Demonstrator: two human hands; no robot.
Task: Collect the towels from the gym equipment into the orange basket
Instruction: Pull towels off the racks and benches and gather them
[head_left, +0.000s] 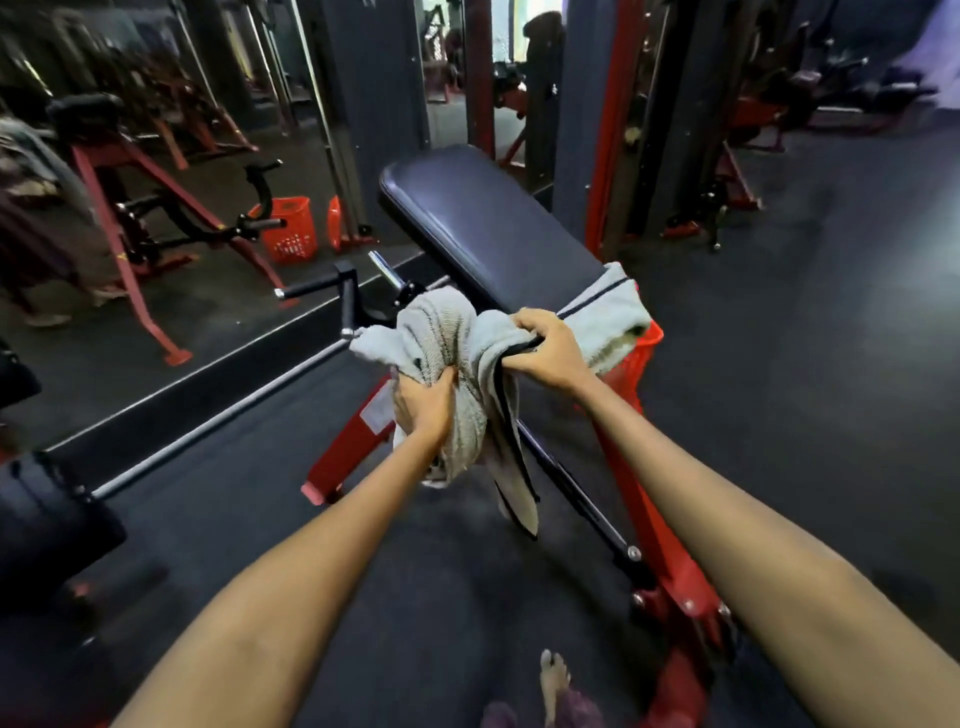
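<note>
A grey towel (441, 332) with a dark stripe is bunched in front of me at the near end of a black padded bench (483, 223). My left hand (423, 405) grips the bundle from below. My right hand (545, 348) grips a fold of towel at its dark edge. Another part of the grey towel (608, 312) lies over the bench's near right corner. The orange basket (631, 364) stands just behind my right hand on the floor, mostly hidden by the towel and bench frame.
A large mirror on the left reflects an orange basket (288, 228) and red machine frames (124, 208). The bench's red frame (660, 525) runs toward my bare foot (553, 680). Dark rubber floor (805, 364) stretches to the right. A black pad (52, 525) sits at left.
</note>
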